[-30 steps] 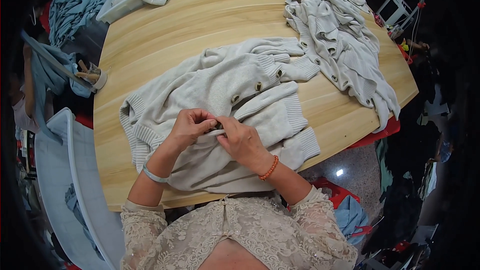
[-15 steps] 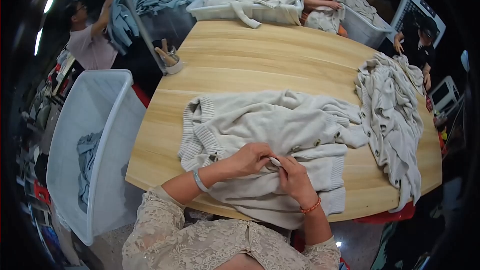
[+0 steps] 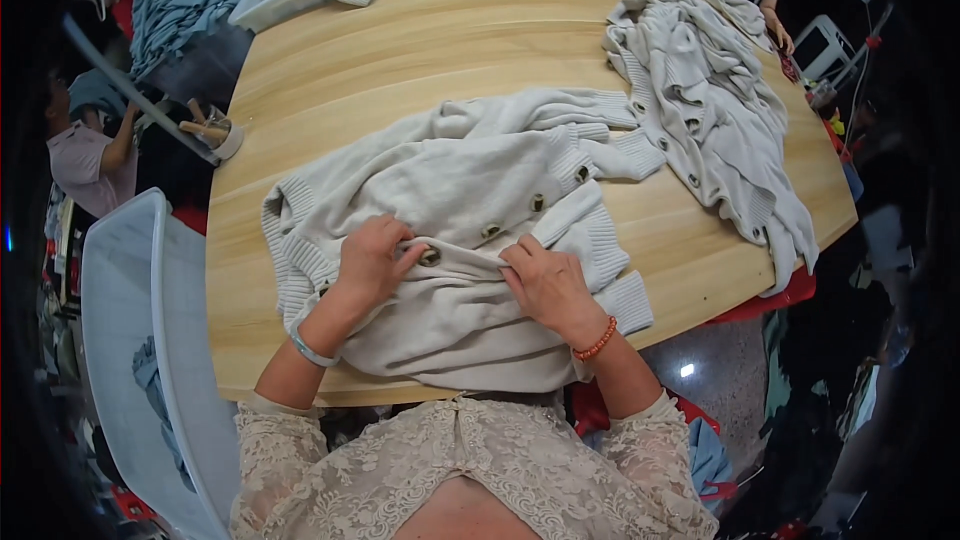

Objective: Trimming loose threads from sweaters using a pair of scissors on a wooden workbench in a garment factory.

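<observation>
A cream knitted cardigan [image 3: 420, 165] lies spread before me, its ribbed hem towards the left and its sleeves towards the right. Dark buttons run along its front band. My left hand [image 3: 368, 265] is closed on the band, thumb beside a button [image 3: 430, 257]. Further right along the same band, my right hand [image 3: 550, 285] pinches the knit between thumb and fingers. The stretch of band between my hands is drawn into a raised fold. What lies under my fingertips is hidden.
More cream cardigans [image 3: 720, 110] are heaped at the table's right. A cup [image 3: 230, 143] with wooden-handled tools stands at the left edge of the wooden table [image 3: 420, 35]. Left of it is a white bin [image 3: 120, 250] with blue-grey cloth. Co-workers are at the far left and far right.
My hands, close together at the band before, are now apart, with a button showing between them. The cardigan's front lies more opened out. My view has shifted, moving the table up and left.
</observation>
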Available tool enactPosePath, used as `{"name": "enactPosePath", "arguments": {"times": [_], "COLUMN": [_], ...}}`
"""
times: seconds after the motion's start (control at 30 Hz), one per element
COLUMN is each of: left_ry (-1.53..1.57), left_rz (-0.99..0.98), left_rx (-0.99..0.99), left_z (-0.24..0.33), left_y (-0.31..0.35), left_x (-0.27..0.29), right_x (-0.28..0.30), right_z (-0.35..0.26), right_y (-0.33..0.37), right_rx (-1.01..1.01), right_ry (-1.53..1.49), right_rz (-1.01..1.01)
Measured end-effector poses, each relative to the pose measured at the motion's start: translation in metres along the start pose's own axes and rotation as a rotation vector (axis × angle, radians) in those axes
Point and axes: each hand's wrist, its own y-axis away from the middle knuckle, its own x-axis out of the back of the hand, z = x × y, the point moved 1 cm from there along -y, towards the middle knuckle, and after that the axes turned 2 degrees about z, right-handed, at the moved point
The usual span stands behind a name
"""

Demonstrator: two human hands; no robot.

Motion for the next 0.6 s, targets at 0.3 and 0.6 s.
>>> {"name": "enactPosePath", "arguments": {"times": [0.3,0.6], "left_ry": [0.075,0.798], "left_rz": [-0.125,-0.505], "left_rx": [-0.245,0.390], "left_z": [0.060,0.044], "left_y": [-0.040,-0.055], "left_x": [-0.060,-0.064], "right_x": [-0.010,-0.017], "right_z": [0.002,0.008], "right_y": [0.009,0.013], "right_rx": [0.019,-0.014], "right_ry": [-0.054,-0.178], "right_rz": [0.059,0.201]}}
